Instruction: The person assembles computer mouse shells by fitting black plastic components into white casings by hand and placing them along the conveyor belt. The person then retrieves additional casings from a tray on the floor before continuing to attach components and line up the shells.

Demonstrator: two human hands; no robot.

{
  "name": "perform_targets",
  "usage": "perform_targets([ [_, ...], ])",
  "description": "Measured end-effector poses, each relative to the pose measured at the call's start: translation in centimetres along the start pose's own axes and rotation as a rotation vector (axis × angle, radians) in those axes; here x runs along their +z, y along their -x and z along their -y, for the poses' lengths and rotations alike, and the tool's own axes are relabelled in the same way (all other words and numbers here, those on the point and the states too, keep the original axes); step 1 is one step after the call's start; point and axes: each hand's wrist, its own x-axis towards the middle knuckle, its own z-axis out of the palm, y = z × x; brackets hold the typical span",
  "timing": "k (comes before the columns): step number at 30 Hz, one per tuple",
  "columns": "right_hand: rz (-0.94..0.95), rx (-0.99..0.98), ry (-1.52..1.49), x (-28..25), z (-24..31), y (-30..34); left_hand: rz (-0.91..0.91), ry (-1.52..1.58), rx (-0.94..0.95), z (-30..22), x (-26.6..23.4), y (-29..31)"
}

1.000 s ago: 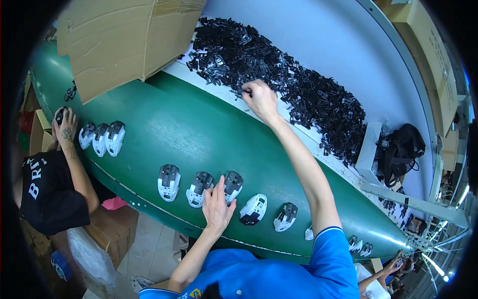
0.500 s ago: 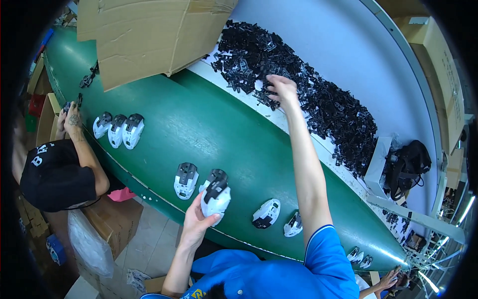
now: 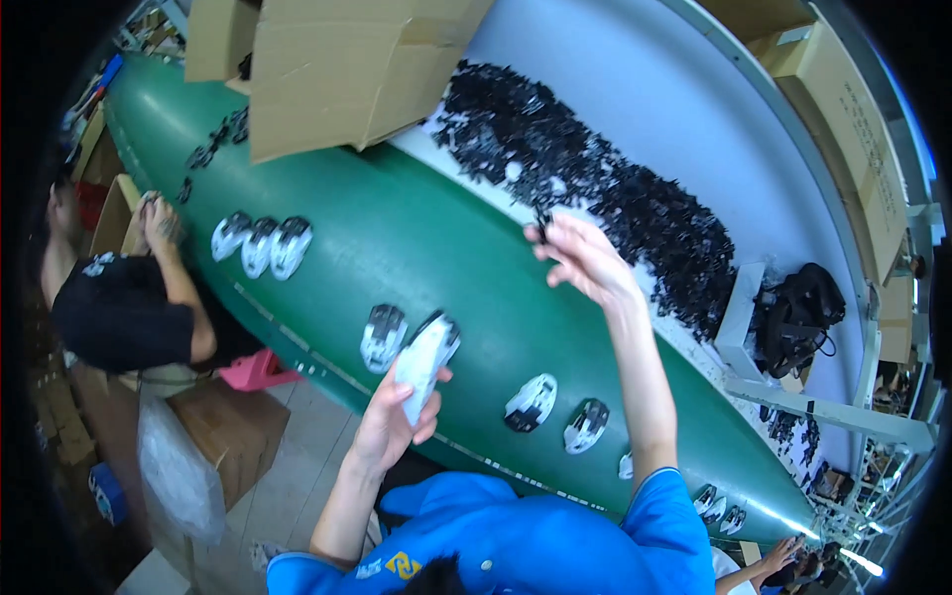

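My left hand grips a white oval plastic shell with a black top, tilted above the near edge of the green belt. Between the fingertips of my right hand is a small black plastic part. That hand is over the belt's far side, just in front of a long heap of small black parts on a white ledge. Beside the held shell lies a similar white-and-black shell. Two more, a nearer shell and a darker-topped shell, lie to its right.
At the left, a co-worker in a black shirt sits by three grouped shells. A large cardboard box overhangs the far left of the belt. A black bag rests beyond the heap, beside a white divider.
My right hand has drawn back from the heap toward me with a small black part. The shell in my left hand has turned, now showing more of its white side. The view has shifted slightly.
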Motion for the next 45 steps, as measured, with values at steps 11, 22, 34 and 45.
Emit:
perform_targets([
  [11, -0.169, -0.166, 0.26, 13.5, -0.8, 22.8, 0.213, -0.684, 0.01, 0.1, 9.5, 3.6],
  [22, -0.199, -0.396, -0.145, 15.5, -8.0, 26.5, 0.235, -1.369, 0.674, 8.1, 12.9, 5.7],
  [34, 0.411, 0.065, -0.055, 9.8, -4.9, 28.0, 1.134, -1.893, 0.454, 0.2, 17.4, 6.0],
  [45, -0.277, -0.199, 0.265, 11.4, -0.8, 30.7, 0.469, -1.419, -0.021, 1.2, 14.5, 6.1],
])
